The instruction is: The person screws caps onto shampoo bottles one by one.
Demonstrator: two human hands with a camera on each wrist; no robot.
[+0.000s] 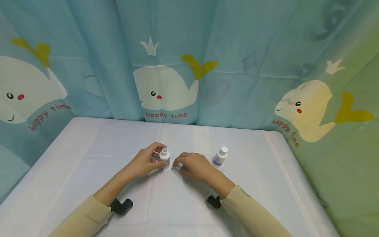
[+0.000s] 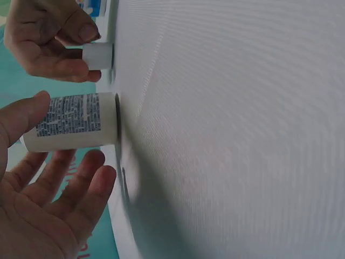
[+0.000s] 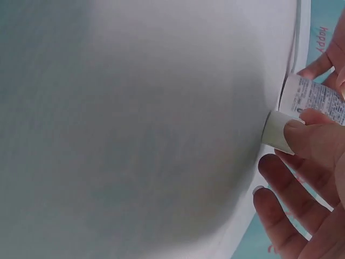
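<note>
An uncapped white bottle (image 1: 164,159) with a printed label stands upright on the table, its mouth bare. My left hand (image 1: 145,161) holds it loosely, the thumb against the near side and the fingers around the far side. In the left wrist view the small print on the bottle (image 2: 75,121) faces the camera. Just to its right, my right hand (image 1: 193,166) pinches a white screw cap (image 3: 278,131) between thumb and fingers, low at the tabletop. Its other fingers (image 3: 291,199) are spread away from the cap.
A second white bottle (image 1: 220,156) with a blue-banded label and its cap on stands to the right, beyond my right hand. A white cloth covers the table (image 1: 171,210). Curtains (image 1: 245,95) with whale prints hang behind the far edge.
</note>
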